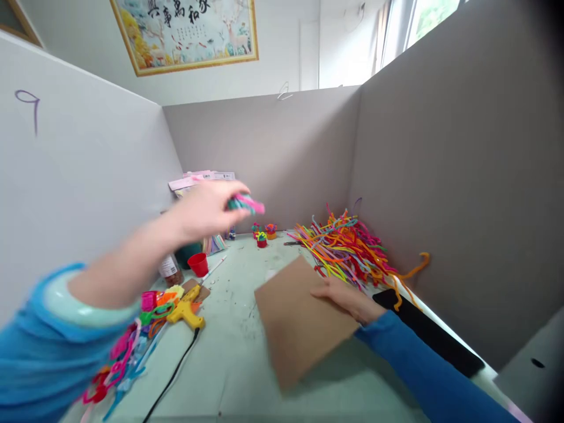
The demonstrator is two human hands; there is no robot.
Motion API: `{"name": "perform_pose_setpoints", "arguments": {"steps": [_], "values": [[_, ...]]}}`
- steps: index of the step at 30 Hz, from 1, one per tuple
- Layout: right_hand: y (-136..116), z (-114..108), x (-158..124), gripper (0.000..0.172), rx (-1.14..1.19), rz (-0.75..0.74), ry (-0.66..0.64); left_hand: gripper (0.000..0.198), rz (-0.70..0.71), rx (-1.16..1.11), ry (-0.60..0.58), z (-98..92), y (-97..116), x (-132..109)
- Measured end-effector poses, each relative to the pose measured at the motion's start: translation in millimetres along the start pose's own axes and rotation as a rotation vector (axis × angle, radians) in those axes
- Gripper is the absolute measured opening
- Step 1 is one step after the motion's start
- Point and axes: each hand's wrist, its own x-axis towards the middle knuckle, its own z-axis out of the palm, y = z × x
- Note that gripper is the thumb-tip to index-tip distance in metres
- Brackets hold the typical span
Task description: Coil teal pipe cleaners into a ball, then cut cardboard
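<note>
A: Fingers of left hand (207, 207) pinched on a pink-green craft piece (245, 204), raised above the table (229, 352). Blurred.
B: Below it?
A: Glue gun (187, 308), red cup (198, 264).
B: Right side?
A: Right hand (348, 298) flat on cardboard sheet (297, 317), fingers spread narrow. Pipe cleaner pile (348, 247) just behind.

A matt brown cardboard sheet (295, 320) lies beside fuzzy pipe cleaners (348, 247) and a glossy plastic glue gun (187, 308).

Grey partition walls (462, 164), framed picture (185, 32), bright window (429, 14) above.
</note>
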Motion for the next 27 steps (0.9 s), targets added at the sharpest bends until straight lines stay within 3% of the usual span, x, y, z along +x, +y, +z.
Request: {"name": "perform_pose_setpoints", "arguments": {"steps": [2,6,8,11,15,17,19,21,23,25,27], "values": [[24,-9,-5,0.026,0.025,0.073,-0.028,0.036,0.079,-0.061,-0.109,47.8,5,-14],[47,-6,-13,0.028,-0.006,0.089,0.019,0.035,-0.034,-0.060,-0.274,142.3,12,-33],[49,1,-13,0.030,-0.031,0.065,0.026,0.034,-0.098,-0.036,-0.332,178.1,10,-35],[46,16,-11,0.033,-0.127,0.006,-0.007,0.034,-0.129,-0.029,-0.360,213.2,-3,-31],[35,27,-5,0.031,-0.552,0.002,-0.026,0.049,-0.202,0.005,-0.416,234.8,-31,-32],[25,22,1,0.042,-0.873,-0.037,0.098,0.056,-0.265,0.039,-0.435,238.5,-39,-37],[15,12,14,0.044,-1.130,-0.103,0.312,0.054,-0.314,0.055,-0.441,237.8,-35,-42],[6,1,34,0.037,-1.266,-0.110,0.447,0.049,-0.324,0.006,-0.444,232.8,-20,-47],[1,-8,58,0.029,-1.292,-0.092,0.488,0.044,-0.293,-0.116,-0.448,224.8,3,-54],[0,-11,83,0.025,-1.289,-0.074,0.524,0.042,-0.197,-0.332,-0.530,216.0,28,-64],[3,-11,103,0.024,-1.268,-0.065,0.543,0.055,-0.111,-0.471,-0.633,208.8,50,-76]]}}
